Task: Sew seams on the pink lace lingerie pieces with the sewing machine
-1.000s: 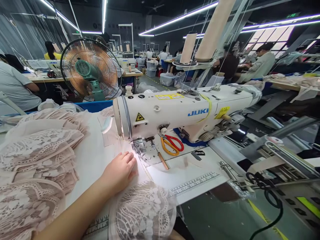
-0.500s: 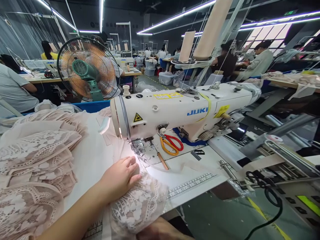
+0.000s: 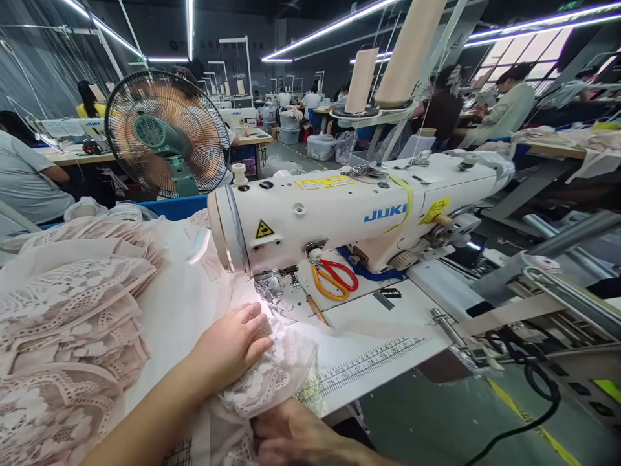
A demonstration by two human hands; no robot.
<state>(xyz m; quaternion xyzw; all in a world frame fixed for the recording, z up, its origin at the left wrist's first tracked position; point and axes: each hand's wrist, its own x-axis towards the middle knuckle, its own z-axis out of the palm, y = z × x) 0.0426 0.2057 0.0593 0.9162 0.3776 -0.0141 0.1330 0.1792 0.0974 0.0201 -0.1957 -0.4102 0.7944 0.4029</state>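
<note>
A piece of pale pink lace fabric (image 3: 272, 372) lies at the front of the white sewing machine (image 3: 320, 213), its far end under the lit presser foot (image 3: 270, 286). My left hand (image 3: 237, 346) rests flat on the lace just in front of the foot, fingers stretched out and thumb apart. Low in the view, my right hand (image 3: 291, 430) has its fingers curled round the near edge of the lace; the fingertips are partly hidden by the fabric. A heap of lace pieces (image 3: 77, 304) lies to the left of my left arm.
Scissors with red and orange handles (image 3: 334, 279), a wooden-handled tool (image 3: 317, 310) and a razor blade (image 3: 389, 293) lie by the machine. A ruler strip (image 3: 369, 362) runs along the table's front. A fan (image 3: 167, 133) and thread cones (image 3: 361, 81) stand behind; several people work farther off.
My right hand has come up further into view, and the near part of the lace is folded and drawn leftward, uncovering more of the ruler. My left hand has barely moved.
</note>
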